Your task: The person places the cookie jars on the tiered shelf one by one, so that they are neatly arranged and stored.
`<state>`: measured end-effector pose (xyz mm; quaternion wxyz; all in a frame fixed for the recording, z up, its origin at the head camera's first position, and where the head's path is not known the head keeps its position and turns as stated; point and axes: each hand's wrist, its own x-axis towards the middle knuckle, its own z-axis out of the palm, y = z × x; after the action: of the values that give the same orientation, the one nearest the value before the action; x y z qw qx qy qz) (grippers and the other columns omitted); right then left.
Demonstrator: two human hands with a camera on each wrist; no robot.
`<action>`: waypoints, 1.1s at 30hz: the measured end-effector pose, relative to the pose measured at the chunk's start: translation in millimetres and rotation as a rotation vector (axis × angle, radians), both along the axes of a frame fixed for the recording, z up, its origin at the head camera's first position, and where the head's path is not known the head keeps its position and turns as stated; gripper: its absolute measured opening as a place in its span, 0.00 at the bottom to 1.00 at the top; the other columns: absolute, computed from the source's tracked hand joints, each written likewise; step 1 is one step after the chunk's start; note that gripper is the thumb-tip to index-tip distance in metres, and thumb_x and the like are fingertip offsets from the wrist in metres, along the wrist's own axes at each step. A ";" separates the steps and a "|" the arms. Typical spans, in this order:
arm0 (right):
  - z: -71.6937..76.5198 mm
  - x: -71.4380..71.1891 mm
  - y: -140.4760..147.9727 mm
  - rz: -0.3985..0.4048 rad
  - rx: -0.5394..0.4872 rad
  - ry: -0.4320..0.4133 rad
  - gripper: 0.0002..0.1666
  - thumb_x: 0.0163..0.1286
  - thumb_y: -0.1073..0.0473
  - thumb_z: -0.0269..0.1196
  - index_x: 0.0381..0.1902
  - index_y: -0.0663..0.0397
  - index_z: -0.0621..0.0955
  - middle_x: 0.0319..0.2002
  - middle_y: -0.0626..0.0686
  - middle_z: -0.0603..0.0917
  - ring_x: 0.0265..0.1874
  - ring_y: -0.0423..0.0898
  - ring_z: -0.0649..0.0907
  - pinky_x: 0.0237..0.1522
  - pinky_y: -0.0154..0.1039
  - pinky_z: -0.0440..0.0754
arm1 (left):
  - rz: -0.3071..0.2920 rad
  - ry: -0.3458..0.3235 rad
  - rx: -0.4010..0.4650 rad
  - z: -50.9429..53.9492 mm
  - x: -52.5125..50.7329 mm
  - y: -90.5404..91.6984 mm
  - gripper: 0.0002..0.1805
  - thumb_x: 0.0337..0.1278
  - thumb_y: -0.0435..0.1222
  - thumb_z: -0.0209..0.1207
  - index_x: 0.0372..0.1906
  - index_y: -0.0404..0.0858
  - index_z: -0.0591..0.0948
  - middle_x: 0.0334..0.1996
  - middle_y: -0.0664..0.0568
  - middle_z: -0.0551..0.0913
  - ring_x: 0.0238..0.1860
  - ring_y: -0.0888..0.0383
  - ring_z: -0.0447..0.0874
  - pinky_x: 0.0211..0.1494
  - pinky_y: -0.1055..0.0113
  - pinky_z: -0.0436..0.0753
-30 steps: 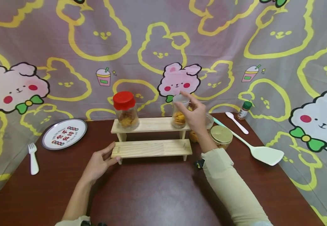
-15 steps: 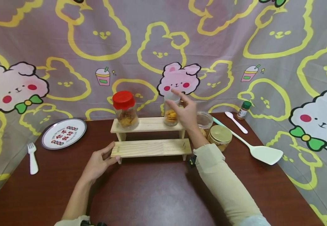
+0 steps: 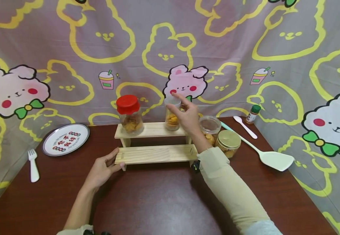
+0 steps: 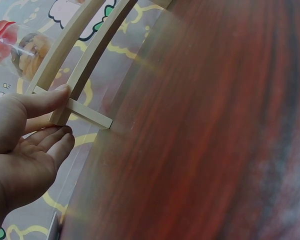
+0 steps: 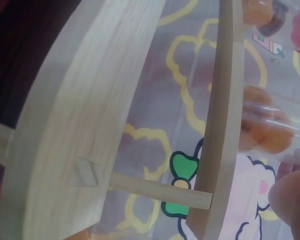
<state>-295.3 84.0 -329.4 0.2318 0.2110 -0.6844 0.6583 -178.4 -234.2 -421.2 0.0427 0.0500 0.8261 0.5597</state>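
Note:
A two-step wooden shelf (image 3: 158,155) stands on the table. My left hand (image 3: 100,171) grips the left end of its lower step, with the thumb on one face and the fingers on the other, as the left wrist view shows. On the upper step, a clear jar of orange-brown food (image 3: 171,119) with a whitish top stands upright. My right hand (image 3: 188,119) holds this jar near its top, thumb and fingers around it; the far side of the grip is hidden. Left of it on the same step sits a red-capped jar (image 3: 131,122), also seen in the left wrist view.
Right of the shelf are a clear-lidded jar (image 3: 211,125), partly behind my right forearm, and a gold-lidded jar (image 3: 228,140). Farther right lie a spatula (image 3: 276,160), a white spoon (image 3: 246,127) and a green-capped bottle (image 3: 253,114). A plate (image 3: 51,147) and white fork (image 3: 33,166) lie left.
My right hand and its jar have shifted left along the upper step, toward the red-capped jar. The clear-lidded jar behind has come more into view. My left hand has kept its place.

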 end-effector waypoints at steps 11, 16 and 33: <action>4.1 -2.3 7.5 0.051 0.075 -0.056 0.27 0.66 0.63 0.72 0.63 0.60 0.80 0.58 0.53 0.82 0.35 0.41 0.77 0.38 0.31 0.78 | 0.003 0.013 -0.001 -3.9 -2.0 -1.1 0.42 0.63 0.34 0.68 0.76 0.27 0.60 0.76 0.37 0.59 0.74 0.44 0.58 0.59 0.79 0.71; 4.5 -1.0 15.8 0.072 0.097 -0.089 0.30 0.66 0.61 0.72 0.65 0.59 0.79 0.57 0.54 0.82 0.44 0.48 0.81 0.46 0.40 0.82 | 0.002 0.008 -0.004 -4.5 -2.3 -1.8 0.43 0.63 0.35 0.69 0.76 0.27 0.60 0.76 0.38 0.59 0.74 0.44 0.58 0.58 0.79 0.72; 6.5 33.0 55.8 0.028 0.154 -0.136 0.29 0.68 0.69 0.67 0.65 0.73 0.74 0.63 0.69 0.77 0.62 0.64 0.75 0.64 0.58 0.74 | -0.005 0.015 -0.017 -4.3 -2.8 -2.6 0.42 0.64 0.36 0.68 0.76 0.28 0.60 0.76 0.39 0.59 0.75 0.43 0.57 0.60 0.77 0.71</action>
<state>-262.3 139.8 -323.0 0.1586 0.1924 -0.7442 0.6196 -181.2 -236.7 -425.5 0.0382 0.0561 0.8309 0.5522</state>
